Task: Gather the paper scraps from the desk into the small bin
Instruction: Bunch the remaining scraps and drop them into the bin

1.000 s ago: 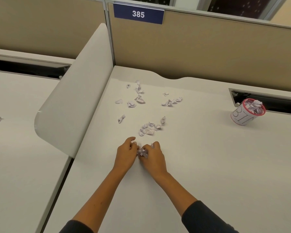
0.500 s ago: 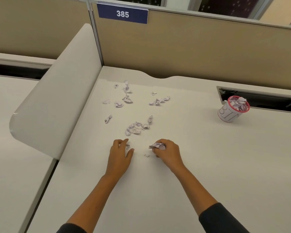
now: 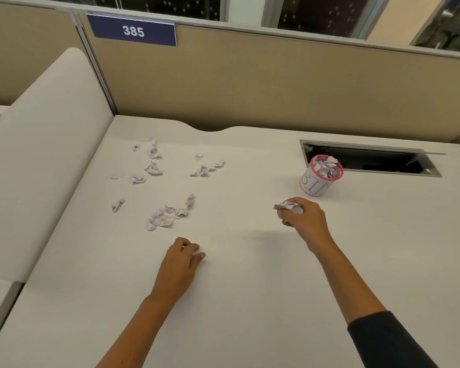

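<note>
The desk [image 3: 250,288] held the small bin [image 3: 319,176], already heaped, far right. The right hand [image 3: 302,219] clutched a wad [image 3: 287,207] near it; loose scraps [image 3: 168,216] lay leftward. The left hand [image 3: 182,261] pinched something small; overfilling risked spillage.

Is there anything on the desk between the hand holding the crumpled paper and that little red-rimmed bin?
No. The head view shows only bare desk between the right hand, gripping a paper wad, and the small bin.
</note>
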